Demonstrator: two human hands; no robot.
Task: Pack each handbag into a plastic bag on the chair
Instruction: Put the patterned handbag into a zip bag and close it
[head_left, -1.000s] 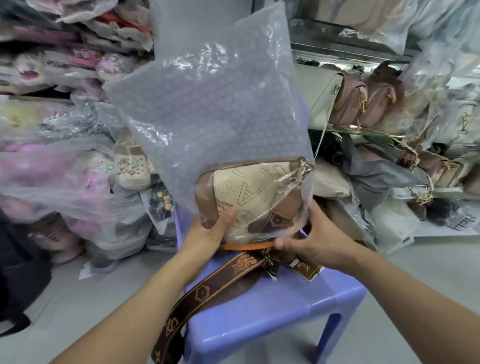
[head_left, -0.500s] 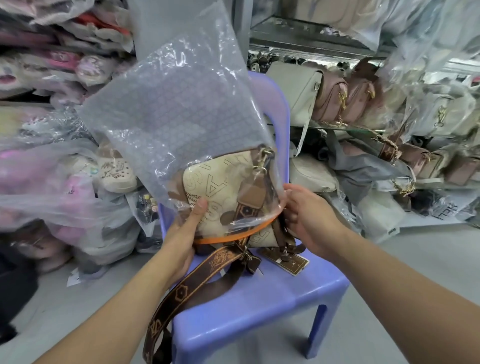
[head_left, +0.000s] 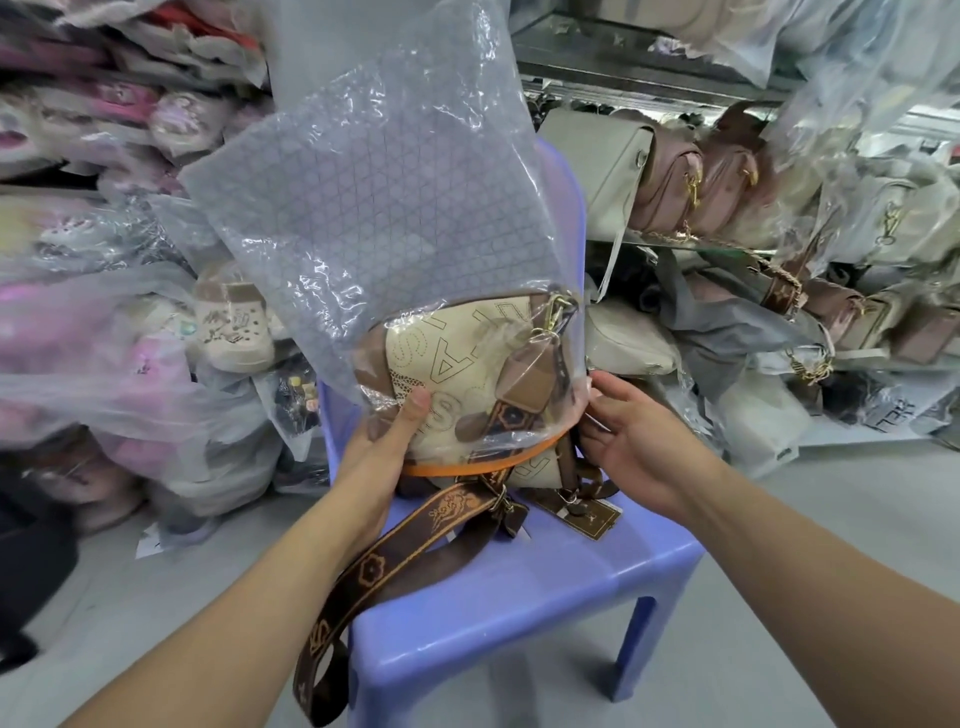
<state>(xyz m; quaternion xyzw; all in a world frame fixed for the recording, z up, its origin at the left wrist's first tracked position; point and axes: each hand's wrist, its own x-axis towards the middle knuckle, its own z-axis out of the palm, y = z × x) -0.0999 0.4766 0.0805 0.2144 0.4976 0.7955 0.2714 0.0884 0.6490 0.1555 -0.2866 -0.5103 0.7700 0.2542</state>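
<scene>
Head view, looking down on blue plastic chair (head_left: 519, 587) on grey floor (head_left: 831, 519). Standing upright at back of seat: cream-and-brown handbag (head_left: 441, 364), upper part already inside clear bubble-textured plastic bag (head_left: 384, 208), bottom edge poking out below orange rim (head_left: 467, 466) of bag mouth. Pulled mouth-down over handbag, closed end sticking up and tilted left, in front of chair back.

Gripping plastic bag and handbag from left side with left hand (head_left: 384, 452): thumb flat on front through plastic, fingers hidden behind. Reaching in from right with right hand (head_left: 634, 441): thumb and fingertips at right edge of plastic near mouth, fingers fairly straight. Cannot tell whether pinching film or merely touching.

Trailing out of mouth: wide brown patterned strap (head_left: 395, 561), running across seat and hanging over front-left edge. Lying on seat just right of strap clip: dark hang tag (head_left: 589, 514) with gold border.

Behind chair on right: shelf (head_left: 675, 244) stacked with more handbags (head_left: 670, 192), beige, pink and brown, some wrapped. On left: heaps of bagged footwear, including beige clogs (head_left: 234, 322).
</scene>
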